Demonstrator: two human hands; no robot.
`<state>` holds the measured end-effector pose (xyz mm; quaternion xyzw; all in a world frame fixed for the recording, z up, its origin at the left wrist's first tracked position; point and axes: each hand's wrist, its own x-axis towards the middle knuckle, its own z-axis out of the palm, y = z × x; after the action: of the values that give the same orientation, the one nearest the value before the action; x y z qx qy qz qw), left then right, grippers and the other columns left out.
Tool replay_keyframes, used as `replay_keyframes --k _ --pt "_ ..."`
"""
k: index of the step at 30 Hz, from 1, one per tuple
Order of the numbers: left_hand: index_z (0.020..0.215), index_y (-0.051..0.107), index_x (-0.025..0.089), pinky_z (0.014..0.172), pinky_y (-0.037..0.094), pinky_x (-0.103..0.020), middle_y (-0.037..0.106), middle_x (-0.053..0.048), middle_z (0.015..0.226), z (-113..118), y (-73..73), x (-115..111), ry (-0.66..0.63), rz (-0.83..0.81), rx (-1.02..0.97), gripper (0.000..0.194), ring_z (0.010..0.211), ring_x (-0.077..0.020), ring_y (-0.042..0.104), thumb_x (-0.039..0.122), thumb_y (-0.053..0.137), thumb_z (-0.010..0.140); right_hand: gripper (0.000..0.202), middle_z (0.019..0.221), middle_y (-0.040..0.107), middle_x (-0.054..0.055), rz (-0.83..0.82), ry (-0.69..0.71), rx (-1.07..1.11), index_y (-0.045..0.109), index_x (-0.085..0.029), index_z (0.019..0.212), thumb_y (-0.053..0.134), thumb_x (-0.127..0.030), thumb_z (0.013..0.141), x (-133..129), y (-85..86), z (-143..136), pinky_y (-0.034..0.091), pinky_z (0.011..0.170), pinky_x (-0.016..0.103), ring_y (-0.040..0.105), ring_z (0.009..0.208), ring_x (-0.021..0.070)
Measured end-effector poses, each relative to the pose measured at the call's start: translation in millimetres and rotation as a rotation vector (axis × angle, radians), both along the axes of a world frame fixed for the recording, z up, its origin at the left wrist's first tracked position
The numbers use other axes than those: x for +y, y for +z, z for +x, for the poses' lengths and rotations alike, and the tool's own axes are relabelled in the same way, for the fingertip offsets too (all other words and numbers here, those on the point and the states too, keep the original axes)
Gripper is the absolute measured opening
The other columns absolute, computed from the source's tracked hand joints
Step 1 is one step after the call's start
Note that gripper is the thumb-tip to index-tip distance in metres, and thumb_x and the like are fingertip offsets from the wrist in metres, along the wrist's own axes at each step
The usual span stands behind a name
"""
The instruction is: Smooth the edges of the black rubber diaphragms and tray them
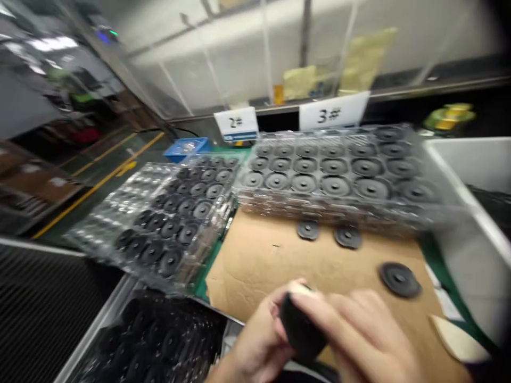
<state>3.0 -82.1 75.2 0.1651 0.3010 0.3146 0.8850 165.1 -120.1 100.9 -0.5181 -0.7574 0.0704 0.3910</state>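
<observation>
Close to the front edge of the cardboard, a black rubber-like disc [302, 329] is tilted on edge between my two hands. My left hand [259, 340] grips it from the left, fingers curled around its rim. From the right, my right hand [367, 332] pinches its upper edge, and its lower fingers are blurred. Three similar discs lie flat on the cardboard beyond: a small disc [308, 230], another disc [348, 236] beside it, and a larger disc [400, 279] on the right.
Stacked clear trays [319, 199] of discs stand behind the cardboard [255, 255]. A further filled tray [175, 213] lies left, with more discs in a tray [147, 340] below. A white bin [479, 213] borders the right; a blue box [187, 149] sits behind.
</observation>
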Motion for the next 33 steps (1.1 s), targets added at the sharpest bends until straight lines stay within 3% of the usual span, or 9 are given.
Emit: replay_keyframes --k 3,6,11,17,22,24,27,31,33 --pt "0.108 0.062 0.019 0.089 0.041 -0.034 0.065 -0.009 0.107 -2.8 8.0 -1.2 -0.049 -0.037 0.033 0.066 0.1 -0.0245 0.058 0.034 0.083 0.047 0.027 0.07 0.06 0.003 0.023 0.169 0.138 0.059 -0.027 0.111 0.039 -0.023 0.093 10.8 0.6 3.5 0.037 0.058 0.03 0.049 0.06 0.0155" --pt "0.107 0.064 0.021 0.085 0.044 -0.03 0.066 -0.007 0.106 -7.7 2.6 -4.0 -0.066 -0.028 0.048 0.061 0.099 -0.0226 0.059 0.035 0.082 0.05 0.032 0.075 0.059 0.004 -0.18 0.09 0.156 0.059 -0.023 0.111 0.033 -0.016 0.093 9.6 6.0 1.5 0.035 0.06 0.029 0.048 0.065 0.0153" --pt "0.109 0.062 0.022 0.093 0.04 -0.03 0.066 -0.005 0.109 -10.2 -10.4 -7.0 -0.072 -0.074 0.008 0.047 0.101 -0.0195 0.06 0.032 0.074 0.064 0.031 0.073 0.059 0.002 -0.106 0.213 0.214 0.061 -0.024 0.108 0.033 -0.022 0.095 10.2 9.1 -2.4 0.035 0.063 0.03 0.048 0.066 0.0151" --pt "0.111 0.061 0.024 0.093 0.042 -0.035 0.064 -0.007 0.114 -17.7 -12.4 -5.9 -0.061 -0.06 -0.063 0.056 0.102 -0.0277 0.06 0.038 0.075 0.059 0.03 0.094 0.062 0.004 -0.462 -0.184 0.352 0.053 -0.023 0.119 0.042 -0.019 0.092 3.3 -48.9 10.0 0.043 0.069 0.028 0.055 0.082 0.0155" --pt "0.112 0.059 0.025 0.094 0.042 -0.041 0.063 -0.007 0.115 -19.3 -19.1 -3.6 -0.05 -0.095 -0.068 0.055 0.099 -0.0259 0.062 0.039 0.074 0.061 0.027 0.083 0.064 0.003 -0.522 -0.127 0.281 0.062 -0.022 0.107 0.044 -0.014 0.089 -19.4 -92.1 3.7 0.046 0.071 0.031 0.057 0.077 0.0165" --pt "0.113 0.059 0.024 0.091 0.044 -0.038 0.062 -0.007 0.116 -17.0 -19.7 -2.1 -0.081 -0.088 -0.077 0.054 0.101 -0.0266 0.061 0.038 0.073 0.062 0.028 0.085 0.064 0.003 -0.52 -0.193 0.293 0.06 -0.022 0.11 0.044 -0.016 0.089 -18.6 -79.9 5.0 0.045 0.07 0.031 0.057 0.077 0.0167" --pt "0.114 0.059 0.021 0.091 0.043 -0.034 0.063 -0.008 0.114 -11.1 -16.4 -0.9 -0.111 -0.077 -0.055 0.058 0.102 -0.0264 0.06 0.039 0.074 0.061 0.033 0.099 0.063 0.003 -0.357 -0.223 0.291 0.051 -0.027 0.122 0.042 -0.017 0.092 -8.6 -36.0 5.6 0.041 0.072 0.03 0.055 0.083 0.016" --pt "0.114 0.059 0.018 0.093 0.041 -0.034 0.065 -0.007 0.107 -6.8 -13.3 -0.9 -0.111 -0.099 0.014 0.053 0.104 -0.024 0.057 0.033 0.073 0.066 0.034 0.083 0.063 0.001 -0.193 0.142 0.121 0.055 -0.027 0.119 0.036 -0.018 0.092 6.4 9.5 -3.9 0.034 0.066 0.032 0.051 0.07 0.0155" --pt "0.112 0.06 0.02 0.087 0.044 -0.029 0.067 -0.004 0.102 -8.8 -15.9 -1.1 -0.086 -0.101 0.043 0.046 0.098 -0.0203 0.059 0.028 0.071 0.068 0.034 0.075 0.061 0.001 -0.31 0.111 0.07 0.059 -0.026 0.111 0.036 -0.013 0.089 12.5 14.7 -8.5 0.032 0.063 0.031 0.048 0.066 0.0151"
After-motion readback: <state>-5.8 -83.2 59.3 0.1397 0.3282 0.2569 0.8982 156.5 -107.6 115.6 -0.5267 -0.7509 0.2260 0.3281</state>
